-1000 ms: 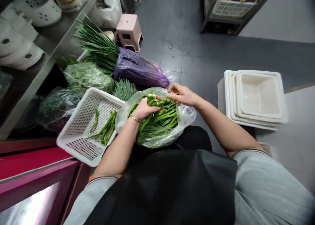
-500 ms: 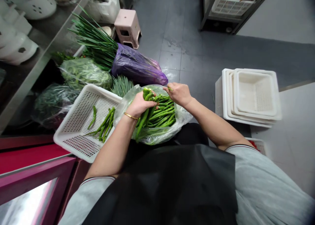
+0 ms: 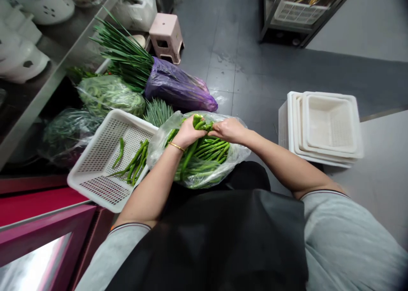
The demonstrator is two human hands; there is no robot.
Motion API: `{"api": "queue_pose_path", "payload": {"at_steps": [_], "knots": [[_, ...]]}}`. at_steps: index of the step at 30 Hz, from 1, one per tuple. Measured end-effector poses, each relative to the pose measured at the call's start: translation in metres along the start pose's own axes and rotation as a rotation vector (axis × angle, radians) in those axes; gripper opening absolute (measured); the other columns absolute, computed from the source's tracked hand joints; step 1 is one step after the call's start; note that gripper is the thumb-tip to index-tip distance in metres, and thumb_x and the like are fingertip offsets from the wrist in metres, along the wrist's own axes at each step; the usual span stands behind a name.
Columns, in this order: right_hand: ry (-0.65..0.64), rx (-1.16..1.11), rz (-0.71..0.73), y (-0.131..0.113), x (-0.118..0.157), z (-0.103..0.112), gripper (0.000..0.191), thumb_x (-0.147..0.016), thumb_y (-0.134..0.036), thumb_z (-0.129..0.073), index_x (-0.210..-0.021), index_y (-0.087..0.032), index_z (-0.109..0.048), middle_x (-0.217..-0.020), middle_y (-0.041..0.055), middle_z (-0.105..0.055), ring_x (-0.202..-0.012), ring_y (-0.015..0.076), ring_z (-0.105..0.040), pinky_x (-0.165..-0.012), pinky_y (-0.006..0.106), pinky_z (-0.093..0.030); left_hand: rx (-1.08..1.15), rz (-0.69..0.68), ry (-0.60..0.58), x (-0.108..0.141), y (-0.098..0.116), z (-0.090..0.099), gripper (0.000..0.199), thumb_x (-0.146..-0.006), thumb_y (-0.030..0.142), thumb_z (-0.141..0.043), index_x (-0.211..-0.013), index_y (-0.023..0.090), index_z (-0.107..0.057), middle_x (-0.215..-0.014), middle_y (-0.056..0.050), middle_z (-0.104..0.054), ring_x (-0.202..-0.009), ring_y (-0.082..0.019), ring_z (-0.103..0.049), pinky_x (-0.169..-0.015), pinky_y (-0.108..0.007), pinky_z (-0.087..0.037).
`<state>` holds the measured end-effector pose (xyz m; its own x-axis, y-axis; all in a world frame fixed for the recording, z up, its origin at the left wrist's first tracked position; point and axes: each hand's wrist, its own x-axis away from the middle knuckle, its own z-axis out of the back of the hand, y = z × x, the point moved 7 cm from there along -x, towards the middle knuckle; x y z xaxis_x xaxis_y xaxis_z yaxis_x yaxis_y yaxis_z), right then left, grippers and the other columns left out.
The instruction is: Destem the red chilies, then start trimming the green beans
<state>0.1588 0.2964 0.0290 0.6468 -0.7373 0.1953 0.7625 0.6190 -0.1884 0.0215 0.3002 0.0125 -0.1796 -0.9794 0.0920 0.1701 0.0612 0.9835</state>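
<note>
My left hand (image 3: 188,134) is closed around a small bunch of long green chili peppers (image 3: 190,154), their stem ends sticking out past the thumb. Against those stem ends my right hand (image 3: 230,130) pinches with thumb and fingers at one pepper's tip; the exact grip is partly hidden. Both hands are above an open clear plastic bag (image 3: 155,145) on my lap, full of more green chili peppers (image 3: 212,148). Left of the bag, a white perforated basket (image 3: 101,165) holds several loose peppers (image 3: 137,160).
Leeks or similar greens in a purple bag (image 3: 178,85) lie beyond the basket, near bagged green vegetables (image 3: 110,93). A pink stool (image 3: 165,36) stands farther back. Stacked white baskets (image 3: 331,125) are on the floor at right. A metal shelf (image 3: 60,66) runs along the left.
My right hand has come down and left from beyond the bag's far edge to the stem ends at my left hand. My left hand has shifted slightly right, still holding the peppers.
</note>
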Motion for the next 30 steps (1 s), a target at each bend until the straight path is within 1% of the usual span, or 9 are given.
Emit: {"api": "queue_pose_path", "payload": {"at_steps": [5,8,11,14,16,21,23,26,30], "knots": [[0.181,-0.337,-0.031,-0.005,-0.004,0.013,0.046,-0.094,-0.047,-0.042,-0.065,-0.016,-0.060,-0.060,0.0009,-0.057,-0.058,0.0114,-0.049,-0.059,0.024,-0.032,0.237,0.065,-0.229,0.007,-0.009,-0.020,0.059,-0.052,0.023,-0.080,-0.105,0.013,-0.057,-0.091,-0.004,-0.064,-0.086,-0.019,-0.062,-0.084,-0.034,-0.049],[0.388,-0.541,-0.128,0.000,-0.011,0.007,0.046,-0.095,-0.047,-0.039,-0.065,-0.016,-0.057,-0.060,-0.0002,-0.055,-0.060,0.0110,-0.048,-0.061,0.023,-0.035,0.282,0.074,-0.229,0.010,-0.016,-0.035,0.061,-0.050,0.025,-0.082,-0.104,0.012,-0.057,-0.095,-0.006,-0.066,-0.089,-0.022,-0.063,-0.086,-0.036,-0.049],[0.555,-0.630,-0.217,0.011,-0.016,0.003,0.038,-0.095,-0.044,-0.038,-0.090,-0.015,-0.061,-0.079,0.0033,-0.063,-0.072,0.0137,-0.055,-0.068,0.024,-0.040,0.320,0.114,-0.077,0.006,-0.024,-0.030,0.063,-0.050,0.026,-0.082,-0.105,0.012,-0.055,-0.092,-0.005,-0.065,-0.084,-0.021,-0.064,-0.083,-0.038,-0.051],[0.588,-0.528,-0.258,0.027,-0.001,0.002,0.039,-0.094,-0.041,-0.040,-0.120,-0.015,-0.053,-0.113,0.0123,-0.061,-0.096,0.0191,-0.057,-0.081,0.029,-0.044,0.382,0.184,-0.007,0.007,-0.022,-0.014,0.072,-0.053,0.029,-0.080,-0.117,0.015,-0.052,-0.089,-0.003,-0.065,-0.072,-0.020,-0.066,-0.074,-0.038,-0.054],[0.459,-0.357,-0.226,0.030,0.018,-0.005,0.039,-0.093,-0.040,-0.044,-0.122,-0.016,-0.054,-0.120,0.0147,-0.058,-0.106,0.0225,-0.054,-0.087,0.033,-0.043,0.398,0.168,-0.031,0.013,-0.007,-0.001,0.077,-0.055,0.033,-0.080,-0.124,0.018,-0.049,-0.089,-0.003,-0.065,-0.070,-0.020,-0.068,-0.072,-0.037,-0.055],[-0.212,0.020,-0.052,0.010,0.053,-0.076,0.028,-0.085,-0.034,-0.060,-0.100,-0.011,-0.066,-0.101,0.0176,-0.064,-0.096,0.0277,-0.060,-0.083,0.036,-0.044,0.358,0.057,-0.091,0.024,0.039,0.022,0.078,-0.059,0.034,-0.079,-0.129,0.018,-0.048,-0.090,-0.005,-0.068,-0.078,-0.022,-0.068,-0.075,-0.036,-0.056],[-0.298,0.049,-0.026,0.009,0.054,-0.086,0.023,-0.085,-0.029,-0.059,-0.096,-0.010,-0.067,-0.096,0.0173,-0.067,-0.090,0.0266,-0.062,-0.079,0.035,-0.045,0.315,0.015,-0.071,0.023,0.049,0.022,0.073,-0.060,0.029,-0.077,-0.127,0.017,-0.049,-0.093,-0.005,-0.067,-0.084,-0.023,-0.068,-0.079,-0.038,-0.055],[-0.181,-0.108,0.022,0.006,0.047,-0.055,0.023,-0.089,-0.030,-0.052,-0.096,-0.014,-0.067,-0.088,0.0120,-0.070,-0.080,0.0219,-0.065,-0.073,0.031,-0.047,0.176,-0.071,0.043,0.017,0.053,0.014,0.062,-0.057,0.017,-0.074,-0.116,0.014,-0.056,-0.104,-0.008,-0.065,-0.101,-0.026,-0.063,-0.093,-0.040,-0.049],[0.232,-0.564,-0.094,0.013,0.034,0.020,0.027,-0.082,-0.045,-0.062,-0.097,-0.023,-0.066,-0.080,0.0070,-0.071,-0.072,0.0227,-0.067,-0.072,0.036,-0.051,0.096,-0.107,0.081,0.002,0.036,-0.011,0.054,-0.052,0.006,-0.069,-0.104,0.013,-0.061,-0.106,-0.009,-0.064,-0.106,-0.028,-0.059,-0.100,-0.040,-0.043]]}}
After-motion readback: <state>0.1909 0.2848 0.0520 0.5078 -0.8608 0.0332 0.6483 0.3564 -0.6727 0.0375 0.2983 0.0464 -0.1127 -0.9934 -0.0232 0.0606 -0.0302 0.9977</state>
